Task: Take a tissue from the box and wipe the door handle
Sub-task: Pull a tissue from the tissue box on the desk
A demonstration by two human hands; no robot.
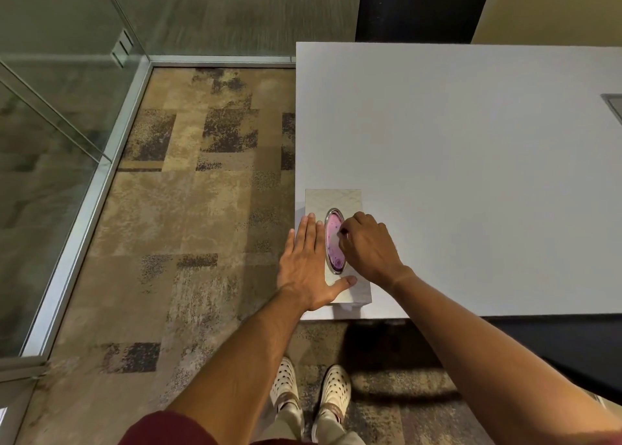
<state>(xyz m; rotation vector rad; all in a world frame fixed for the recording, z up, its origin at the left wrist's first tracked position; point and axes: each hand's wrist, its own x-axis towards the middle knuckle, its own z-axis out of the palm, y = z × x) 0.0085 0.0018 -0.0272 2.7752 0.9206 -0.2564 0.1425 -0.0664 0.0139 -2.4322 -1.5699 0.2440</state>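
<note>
A pale marbled tissue box [340, 198] stands at the near left corner of the white table [471, 162]. Its top has a metal-rimmed oval opening showing a pink, purple-speckled tissue [333, 242]. My left hand [308, 259] lies flat on the box's left side with straight fingers, thumb across the near end. My right hand [367, 246] is over the opening from the right, its fingertips curled and pinching at the tissue. No door handle is in view.
Glass partition walls with aluminium frames [101, 182] run along the left. Patterned brown carpet [202, 192] covers the floor. My feet in white perforated clogs [309, 387] stand below the table's near edge. A grey inset panel [614, 106] sits at the table's right edge.
</note>
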